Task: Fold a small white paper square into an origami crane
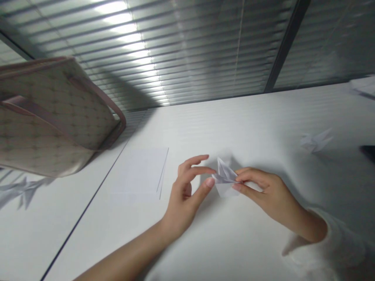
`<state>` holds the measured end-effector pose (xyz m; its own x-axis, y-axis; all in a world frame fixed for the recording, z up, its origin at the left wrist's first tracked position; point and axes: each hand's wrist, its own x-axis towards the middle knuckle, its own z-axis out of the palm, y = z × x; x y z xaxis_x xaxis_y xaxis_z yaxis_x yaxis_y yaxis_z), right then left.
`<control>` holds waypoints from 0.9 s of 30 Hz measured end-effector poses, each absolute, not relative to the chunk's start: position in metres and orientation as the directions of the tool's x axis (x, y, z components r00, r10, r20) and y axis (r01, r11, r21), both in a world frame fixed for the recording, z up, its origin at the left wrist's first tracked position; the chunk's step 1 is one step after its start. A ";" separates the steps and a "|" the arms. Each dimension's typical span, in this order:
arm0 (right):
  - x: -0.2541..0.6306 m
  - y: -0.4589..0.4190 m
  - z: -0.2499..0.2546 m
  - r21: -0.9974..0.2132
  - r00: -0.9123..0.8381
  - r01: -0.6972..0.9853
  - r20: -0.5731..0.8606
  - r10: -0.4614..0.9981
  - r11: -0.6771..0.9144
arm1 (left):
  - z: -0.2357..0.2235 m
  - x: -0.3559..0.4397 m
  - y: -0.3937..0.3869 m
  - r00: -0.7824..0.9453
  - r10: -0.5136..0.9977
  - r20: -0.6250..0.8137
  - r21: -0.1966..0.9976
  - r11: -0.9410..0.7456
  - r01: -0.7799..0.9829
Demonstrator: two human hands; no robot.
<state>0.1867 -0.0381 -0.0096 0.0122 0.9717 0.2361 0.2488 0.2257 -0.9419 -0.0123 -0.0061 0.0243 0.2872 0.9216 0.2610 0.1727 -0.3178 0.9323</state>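
Delicately, both hands (183, 195) (271, 191), pinching folded paper (227, 189)

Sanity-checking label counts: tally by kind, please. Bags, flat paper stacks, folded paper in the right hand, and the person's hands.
Bag: 1
Flat paper stack: 1
Folded paper in the right hand: 1
Hands, right plus left hand: 2
Total: 5
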 end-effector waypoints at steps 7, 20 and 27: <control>0.181 -0.038 -0.012 -0.993 0.074 0.054 0.105 0.992 0.101 | 0.013 0.002 -0.010 0.374 0.901 -0.218 0.964 0.260 -0.063; 0.181 -0.036 -0.017 -0.996 -0.041 -0.057 -0.069 0.997 -0.071 | 0.013 0.002 -0.009 0.427 0.854 -0.297 0.955 0.265 0.134; 0.203 -0.027 -0.008 -0.997 -0.160 -0.003 0.076 0.984 0.077 | 0.018 -0.001 -0.015 0.489 0.850 -0.198 0.956 0.058 0.287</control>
